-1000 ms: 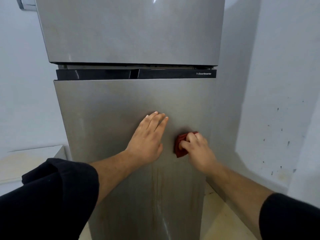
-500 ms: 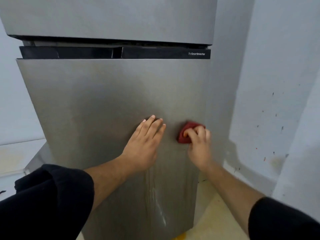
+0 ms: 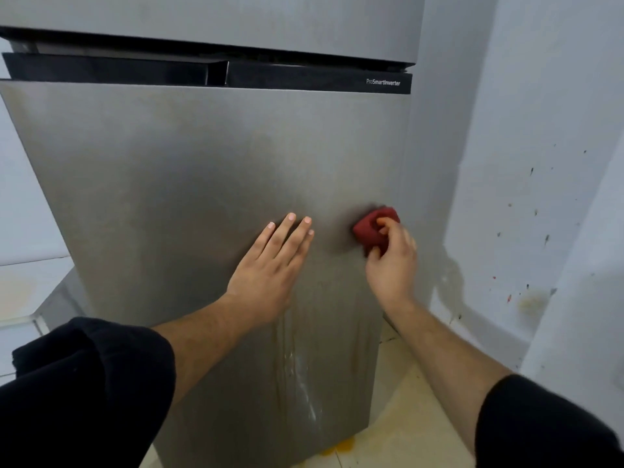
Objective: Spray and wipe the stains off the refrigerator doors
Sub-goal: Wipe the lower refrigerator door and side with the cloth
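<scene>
The grey lower refrigerator door (image 3: 175, 184) fills the view, with the upper door (image 3: 236, 18) above a black handle strip (image 3: 304, 77). My left hand (image 3: 270, 268) lies flat on the lower door, fingers spread a little and pointing up. My right hand (image 3: 391, 261) presses a bunched red cloth (image 3: 369, 228) against the door near its right edge. Wet streaks and drip marks (image 3: 297, 373) run down the door below my left hand. No spray bottle is visible.
A pale wall (image 3: 540, 163) with dark specks and a yellowish stain stands close on the right. The beige tiled floor (image 3: 405, 430) shows yellow spots at the fridge's foot. A low white surface (image 3: 23, 292) sits to the left.
My right hand has carried the red cloth rightward and slightly up, toward the door's right edge. The left hand stays flat on the door. The camera has tilted down and closer.
</scene>
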